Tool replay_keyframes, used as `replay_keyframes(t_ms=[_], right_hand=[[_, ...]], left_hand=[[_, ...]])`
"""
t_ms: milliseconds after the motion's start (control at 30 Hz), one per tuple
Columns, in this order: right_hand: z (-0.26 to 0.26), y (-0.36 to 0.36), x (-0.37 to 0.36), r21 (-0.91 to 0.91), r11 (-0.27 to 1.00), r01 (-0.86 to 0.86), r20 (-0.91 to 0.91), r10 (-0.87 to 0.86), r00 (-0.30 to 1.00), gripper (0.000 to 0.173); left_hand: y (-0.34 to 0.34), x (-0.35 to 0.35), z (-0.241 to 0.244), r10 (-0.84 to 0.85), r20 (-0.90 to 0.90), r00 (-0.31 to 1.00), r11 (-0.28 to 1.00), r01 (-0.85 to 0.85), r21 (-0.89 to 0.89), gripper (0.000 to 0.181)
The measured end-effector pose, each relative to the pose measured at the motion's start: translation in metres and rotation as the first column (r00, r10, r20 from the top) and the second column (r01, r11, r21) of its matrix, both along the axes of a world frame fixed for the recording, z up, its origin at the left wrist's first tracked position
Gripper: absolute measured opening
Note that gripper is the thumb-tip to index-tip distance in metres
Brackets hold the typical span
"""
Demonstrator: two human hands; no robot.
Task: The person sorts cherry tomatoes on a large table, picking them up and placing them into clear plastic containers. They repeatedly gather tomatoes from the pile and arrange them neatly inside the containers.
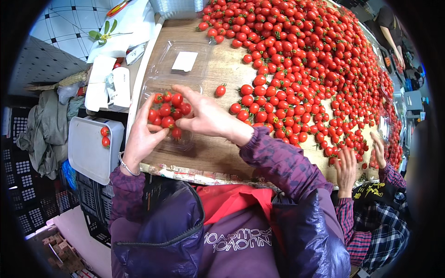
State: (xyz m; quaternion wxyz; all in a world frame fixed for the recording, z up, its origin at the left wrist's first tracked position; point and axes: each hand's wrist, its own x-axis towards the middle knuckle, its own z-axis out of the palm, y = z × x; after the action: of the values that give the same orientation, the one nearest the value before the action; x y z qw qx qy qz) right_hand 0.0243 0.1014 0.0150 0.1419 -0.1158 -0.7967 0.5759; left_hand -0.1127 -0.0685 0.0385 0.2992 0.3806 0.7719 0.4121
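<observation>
A clear plastic clamshell box (189, 139) lies with its lid (163, 64) folded back on the wooden tabletop, a white label on the lid. Over its base, my left hand (142, 133) and my right hand (205, 114) cup a cluster of red cherry tomatoes (165, 110) from both sides. Fingers of both hands touch the tomatoes; whether these rest in the box or are held above it, I cannot tell. One loose tomato (220, 90) lies right of the box. A large heap of cherry tomatoes (299, 66) spreads over the table to the right.
A co-worker's hands (346, 168) are at the heap's lower right edge. Stacked clear boxes (177, 7) stand at the table's far left. Left of the table are a white lidded tub (92, 149) with two tomatoes on it, white paper (99, 83) and black crates (92, 198).
</observation>
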Motion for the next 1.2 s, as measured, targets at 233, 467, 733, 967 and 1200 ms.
replay_keyframes(t_ms=[233,467,733,967,1200], right_hand=[[-0.029,0.084,0.059,0.676,0.654,0.34,-0.085,-0.389,0.917,0.039],[-0.049,0.034,0.13,0.77,0.61,0.19,0.096,-0.404,0.91,0.041],[-0.035,0.089,0.203,0.642,0.472,0.604,-0.226,-0.636,0.737,0.028],[-0.053,0.061,0.213,0.799,0.477,0.365,0.121,-0.723,0.68,0.057],[-0.016,0.048,0.283,0.437,0.705,0.558,0.032,-0.632,0.774,0.04]], left_hand=[[0.043,0.044,0.019,0.044,-0.236,0.971,0.992,-0.015,0.123,0.065],[0.1,0.129,-0.064,-0.129,-0.36,0.924,0.961,0.206,0.186,0.066],[0.132,0.135,-0.096,-0.051,-0.44,0.896,0.965,0.158,0.209,0.068],[0.163,0.149,-0.097,-0.16,-0.355,0.921,0.964,0.223,0.145,0.058],[0.131,0.163,-0.048,-0.433,-0.163,0.887,0.879,0.455,0.144,0.053]])
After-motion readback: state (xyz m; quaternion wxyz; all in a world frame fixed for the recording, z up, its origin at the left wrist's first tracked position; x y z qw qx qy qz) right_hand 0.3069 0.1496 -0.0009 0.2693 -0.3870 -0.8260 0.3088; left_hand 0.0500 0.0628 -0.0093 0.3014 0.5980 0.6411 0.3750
